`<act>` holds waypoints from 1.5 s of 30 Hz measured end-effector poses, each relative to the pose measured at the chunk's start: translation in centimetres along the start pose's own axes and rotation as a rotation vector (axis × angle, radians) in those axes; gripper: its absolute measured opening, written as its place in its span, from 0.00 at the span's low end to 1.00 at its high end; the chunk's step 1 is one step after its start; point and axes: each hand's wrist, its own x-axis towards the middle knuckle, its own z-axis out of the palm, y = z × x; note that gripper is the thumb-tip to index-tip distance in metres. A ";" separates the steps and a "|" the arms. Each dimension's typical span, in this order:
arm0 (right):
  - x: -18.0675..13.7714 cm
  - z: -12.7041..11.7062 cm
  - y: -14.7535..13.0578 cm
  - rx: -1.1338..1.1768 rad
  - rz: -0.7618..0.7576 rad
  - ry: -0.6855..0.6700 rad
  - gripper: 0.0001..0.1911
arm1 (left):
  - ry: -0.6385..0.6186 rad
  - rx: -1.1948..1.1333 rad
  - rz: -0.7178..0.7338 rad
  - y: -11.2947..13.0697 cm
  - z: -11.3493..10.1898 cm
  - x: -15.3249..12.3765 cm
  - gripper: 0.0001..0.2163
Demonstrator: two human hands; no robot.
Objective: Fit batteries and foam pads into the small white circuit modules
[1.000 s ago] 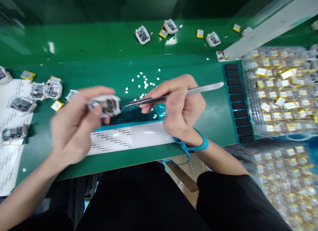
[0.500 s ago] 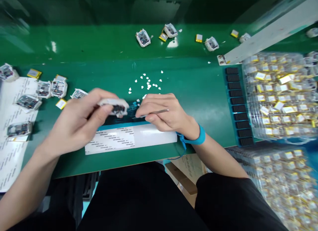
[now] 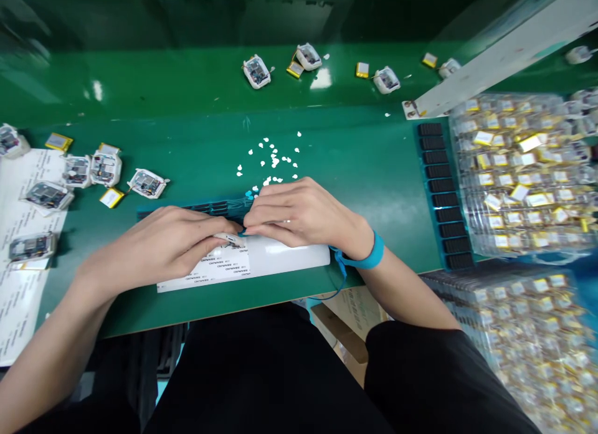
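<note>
My left hand [image 3: 170,244] is closed on a white watch-like housing [image 3: 230,238], held low over the printed white sheet; most of it is hidden by the fingers. Against its right side, my right hand [image 3: 299,213] is closed around slim metal tweezers [image 3: 280,221], of which only a short bit shows. The fingertips of both hands meet near the housing. Just behind them lies a blue strip with black pads [image 3: 210,207], partly covered by my hands. White round stickers [image 3: 275,162] are scattered beyond my right hand.
Open housings with circuit boards [image 3: 148,182] and yellow batteries [image 3: 111,197] lie at left, more housings [image 3: 256,71] at the back. At right stand a strip of black pads [image 3: 446,200], a white post [image 3: 495,54] and stacked clear trays of batteries [image 3: 509,185].
My left hand has lowered and turned the housing, bringing it right up to my right hand. The right hand has stayed near its place, its tweezers now mostly hidden. The view has shifted slightly.
</note>
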 end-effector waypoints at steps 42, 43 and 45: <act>0.6 -1.1 -1.7 -0.354 -0.283 0.477 0.04 | 0.831 -1.112 -0.407 1.7 1.4 1.7 0.05; 0.8 -0.9 -1.8 -0.360 -0.290 0.472 0.04 | 0.844 -1.070 -0.407 1.6 1.4 1.7 0.06; 0.9 -0.6 -2.0 -0.362 -0.289 0.442 0.03 | 0.857 -1.003 -0.401 1.6 1.6 1.7 0.05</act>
